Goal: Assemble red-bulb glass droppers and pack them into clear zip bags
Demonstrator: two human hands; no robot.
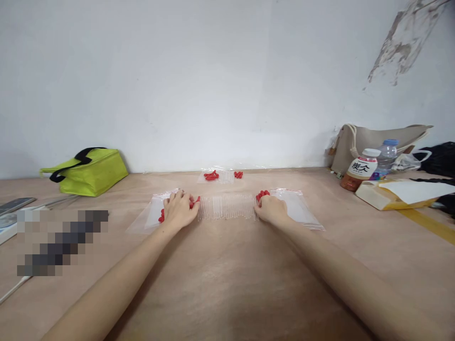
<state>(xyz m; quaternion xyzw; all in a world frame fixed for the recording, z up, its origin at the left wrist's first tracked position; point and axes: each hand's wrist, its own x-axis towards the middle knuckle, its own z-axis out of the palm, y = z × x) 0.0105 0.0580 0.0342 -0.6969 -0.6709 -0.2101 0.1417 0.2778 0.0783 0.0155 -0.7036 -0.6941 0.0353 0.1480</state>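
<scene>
A row of thin clear tubes (pixel 226 207) lies side by side on the brown tabletop between my two hands. At its left end is my left hand (pixel 180 208), fingers bent, with a small red piece (pixel 198 199) at the thumb and fingertips. More red pieces (pixel 161 216) lie beside and partly under that hand, on a clear zip bag (pixel 142 222). My right hand (pixel 273 209) is closed at the row's right end, its fingertips hidden. Just behind it sit several red pieces (pixel 262 194), and another zip bag (pixel 296 210) lies flat to its right.
Against the wall lies a clear bag (pixel 226 177) with red pieces and tubes. A lime-green bag (pixel 92 173) stands at the left, near a phone (pixel 16 206). On the right are a drink bottle (pixel 360 170), a beige bag (pixel 384 137) and an open paper packet (pixel 401 194).
</scene>
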